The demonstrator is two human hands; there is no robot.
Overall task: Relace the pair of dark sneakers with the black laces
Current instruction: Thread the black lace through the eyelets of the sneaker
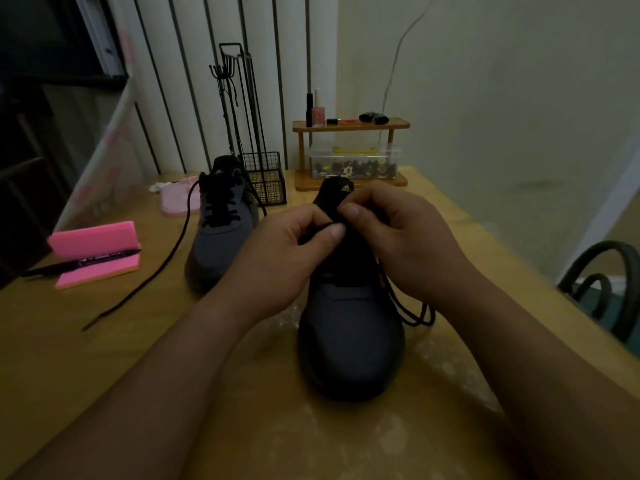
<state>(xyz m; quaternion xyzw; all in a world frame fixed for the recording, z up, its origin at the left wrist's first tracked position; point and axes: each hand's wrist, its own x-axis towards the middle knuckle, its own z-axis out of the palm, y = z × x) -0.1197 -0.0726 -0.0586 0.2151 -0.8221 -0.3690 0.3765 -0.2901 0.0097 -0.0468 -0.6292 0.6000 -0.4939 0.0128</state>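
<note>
Two dark grey sneakers stand on the wooden table (86,358). The near sneaker (349,344) points its toe at me in the middle. My left hand (277,258) and my right hand (401,237) meet over its upper eyelets, each pinching the black lace by the tongue. Loops of that black lace (415,315) hang down the shoe's right side. The far sneaker (221,233) sits behind to the left, laced, with one loose lace end (152,277) trailing across the table toward the front left.
A pink block (95,252) with a black marker lies at the left. A pink dish (180,199), a black wire basket (265,181) and a small wooden shelf (349,154) with cosmetics and a clear box stand at the back. A chair back (602,289) is at the right.
</note>
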